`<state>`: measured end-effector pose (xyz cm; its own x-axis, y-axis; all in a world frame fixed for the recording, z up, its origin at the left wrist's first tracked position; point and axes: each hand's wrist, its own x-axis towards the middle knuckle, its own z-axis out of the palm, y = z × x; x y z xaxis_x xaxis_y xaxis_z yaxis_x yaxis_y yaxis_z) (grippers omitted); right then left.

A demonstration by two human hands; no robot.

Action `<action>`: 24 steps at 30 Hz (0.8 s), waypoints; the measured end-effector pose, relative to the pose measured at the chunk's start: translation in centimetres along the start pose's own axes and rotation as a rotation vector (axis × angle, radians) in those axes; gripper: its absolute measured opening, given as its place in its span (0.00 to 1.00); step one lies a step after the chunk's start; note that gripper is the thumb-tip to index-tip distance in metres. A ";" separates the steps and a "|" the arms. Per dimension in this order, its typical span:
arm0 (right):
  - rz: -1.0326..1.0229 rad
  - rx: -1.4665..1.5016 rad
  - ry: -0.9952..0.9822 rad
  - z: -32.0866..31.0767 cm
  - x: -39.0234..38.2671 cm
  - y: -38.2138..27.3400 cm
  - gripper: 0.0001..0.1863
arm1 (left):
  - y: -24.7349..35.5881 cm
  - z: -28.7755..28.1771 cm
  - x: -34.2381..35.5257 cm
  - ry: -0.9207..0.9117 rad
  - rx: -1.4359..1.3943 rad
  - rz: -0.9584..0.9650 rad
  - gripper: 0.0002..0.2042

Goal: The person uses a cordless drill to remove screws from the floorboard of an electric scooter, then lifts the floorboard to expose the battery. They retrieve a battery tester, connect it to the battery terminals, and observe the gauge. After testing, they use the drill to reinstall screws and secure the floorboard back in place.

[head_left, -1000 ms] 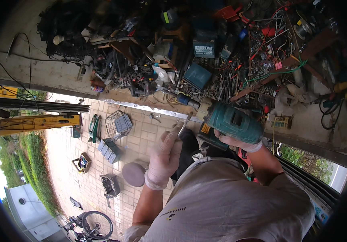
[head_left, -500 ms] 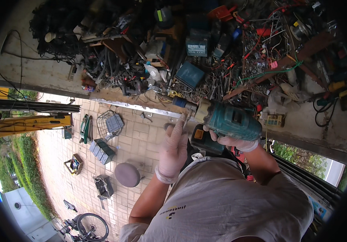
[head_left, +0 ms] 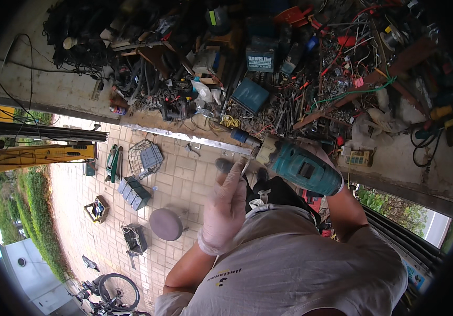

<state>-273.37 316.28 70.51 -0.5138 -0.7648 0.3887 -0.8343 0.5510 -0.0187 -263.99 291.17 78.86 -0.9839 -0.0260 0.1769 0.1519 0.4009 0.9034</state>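
My right hand [head_left: 325, 158], mostly hidden, grips one teal drill [head_left: 301, 169]; my gloved left hand [head_left: 225, 206] is open, fingertips by its chuck.

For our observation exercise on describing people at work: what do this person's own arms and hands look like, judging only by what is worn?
The left hand wears a thin, pale, translucent disposable glove ending in a rolled cuff at the wrist. The right hand seems gloved the same way, though little of it shows. Both forearms are bare; a short-sleeved grey T-shirt with a small yellow-and-black chest mark covers the upper arms.
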 end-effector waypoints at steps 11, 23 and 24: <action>0.571 1.934 0.013 -3.0 1.6 -3.3 0.27 | -4.2 3.2 -0.2 0.089 -0.032 0.188 0.22; 0.556 1.027 -0.151 -2.4 1.1 -1.7 0.33 | -2.0 3.1 0.3 0.097 -0.101 0.088 0.22; 0.673 1.085 -0.274 -2.3 0.8 -1.5 0.33 | -2.0 3.0 0.2 0.090 -0.132 0.073 0.21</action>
<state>-272.05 315.58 72.96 -0.8077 -0.5598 -0.1850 -0.0679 0.4000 -0.9140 -264.73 293.09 75.91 -0.9583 -0.0854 0.2726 0.2393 0.2812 0.9293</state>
